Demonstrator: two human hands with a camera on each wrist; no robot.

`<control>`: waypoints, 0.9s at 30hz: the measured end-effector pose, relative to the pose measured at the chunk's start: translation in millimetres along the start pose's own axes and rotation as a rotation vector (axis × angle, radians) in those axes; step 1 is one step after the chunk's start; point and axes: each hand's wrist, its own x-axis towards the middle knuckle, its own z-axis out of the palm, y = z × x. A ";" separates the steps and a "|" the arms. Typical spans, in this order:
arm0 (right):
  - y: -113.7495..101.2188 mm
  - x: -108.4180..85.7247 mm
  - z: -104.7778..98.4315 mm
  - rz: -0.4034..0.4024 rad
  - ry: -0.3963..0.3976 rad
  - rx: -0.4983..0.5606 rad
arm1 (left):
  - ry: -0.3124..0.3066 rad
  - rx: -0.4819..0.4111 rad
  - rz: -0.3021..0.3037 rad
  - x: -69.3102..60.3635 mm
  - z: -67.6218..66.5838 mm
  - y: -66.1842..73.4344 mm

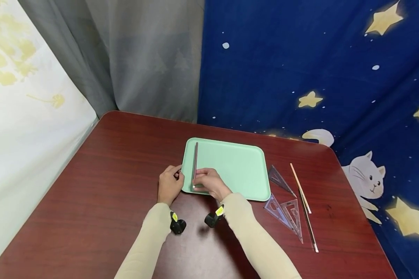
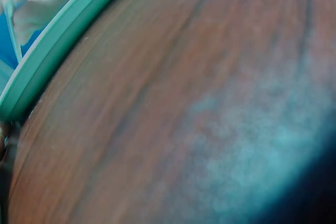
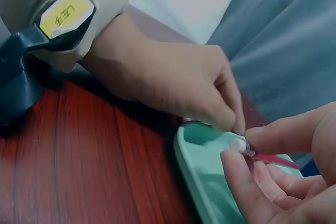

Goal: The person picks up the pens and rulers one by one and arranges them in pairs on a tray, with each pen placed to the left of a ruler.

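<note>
One pencil (image 1: pixel 195 161) lies along the left side of a pale green tray (image 1: pixel 234 166), its white-tipped near end between the thumb and fingers of the right hand (image 1: pixel 211 182). The head view gives its full length, a dark reddish line running away from the person; the right wrist view shows what that view makes small, the white end pinched between thumb and forefinger and a bright red shaft behind it.

The left hand (image 1: pixel 170 186) is just left of the pencil, across the rim, its fingers curled as it grips the tray's left edge. So the pencil lies between the two hands, held by the right alone. The left wrist view misses the left hand's grip, showing mainly the tray's outer wall, a stretch of wood and a pale, blurred part of a hand in the top corner.

Right of the tray, only the head view shows three clear set squares: one (image 1: pixel 285 186) near the rim and two (image 1: pixel 277 211) lying close together nearer the person. Past them are two more pencils, one light orange (image 1: pixel 295 176) and one dark (image 1: pixel 309 228) with a white end. All rest on one reddish-brown surface (image 1: pixel 125 162).
</note>
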 end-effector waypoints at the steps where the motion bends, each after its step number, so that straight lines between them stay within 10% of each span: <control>1: 0.5 1.4 2.3 0.005 0.008 0.000 | -0.005 0.001 -0.002 -0.2 -0.2 -0.1; 27: 3.4 8.8 32.0 -0.076 0.263 -0.388 | 0.026 0.002 0.024 0.9 -1.7 0.0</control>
